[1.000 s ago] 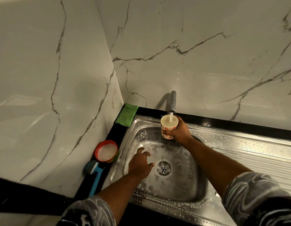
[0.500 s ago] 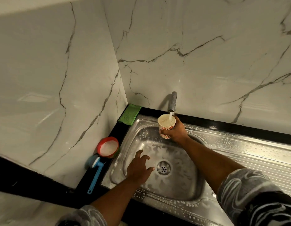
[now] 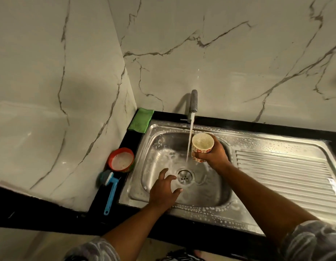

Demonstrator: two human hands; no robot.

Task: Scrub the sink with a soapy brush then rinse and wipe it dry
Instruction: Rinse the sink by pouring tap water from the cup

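Your right hand (image 3: 212, 155) is wrapped round a small patterned cup (image 3: 202, 143), pale with red flowers on the side. You hold it mouth up over the basin. The tap (image 3: 193, 100) on the back wall is running. Its stream of water (image 3: 189, 140) drops just past the cup's left edge, not into it, and lands on the basin floor a little behind the drain (image 3: 185, 176). The inside of the cup looks pale; I can't tell how full it is.

Your left hand (image 3: 163, 191) is loose, fingers spread and holding nothing. It sits palm down low in the basin, just left of the drain. Whether it touches the metal or hangs above it, I can't tell.

The steel sink (image 3: 276, 140) sits in a black counter (image 3: 129, 140) in the corner of the marble walls. Soap suds dot its rim at the front and back, and foam streaks the basin's left side. The ribbed draining board (image 3: 282, 170) runs off to your right, with suds along its back edge.

On the counter strip left of the sink, a folded green cloth (image 3: 141, 120) lies in the back corner. Nearer you stands a red bowl (image 3: 122, 160) with something whitish in it. Just in front of the bowl lies the brush (image 3: 111, 193), head toward the bowl and blue handle pointing back at you. Both are well apart from your hands.
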